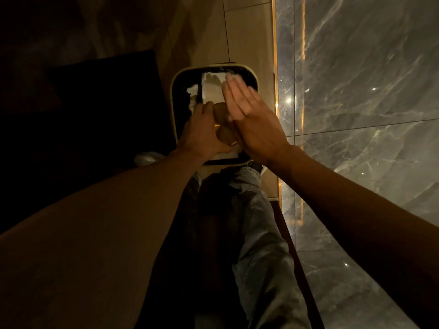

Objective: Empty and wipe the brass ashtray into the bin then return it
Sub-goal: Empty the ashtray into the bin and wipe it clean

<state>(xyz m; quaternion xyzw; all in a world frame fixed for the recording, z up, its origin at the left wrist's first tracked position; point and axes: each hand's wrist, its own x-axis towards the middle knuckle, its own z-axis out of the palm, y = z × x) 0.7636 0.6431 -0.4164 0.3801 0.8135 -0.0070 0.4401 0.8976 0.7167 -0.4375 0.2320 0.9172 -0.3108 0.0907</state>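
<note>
I look straight down at a bin (174, 108) with a pale rim and a black liner, standing on the floor in front of my feet. My left hand (202, 134) grips the brass ashtray (223, 129) and holds it over the bin's opening, tilted on its side. My right hand (251, 115) is flat, fingers straight and together, its palm next to the ashtray's right side and motion-blurred. White paper (212, 89) lies inside the bin beneath the hands.
A grey marble wall (356, 115) with a lit brass strip (275, 67) runs along the right. Beige floor tiles (247, 32) lie beyond the bin. Dark furniture (95, 96) fills the left. My jeans leg (256, 222) is below the bin.
</note>
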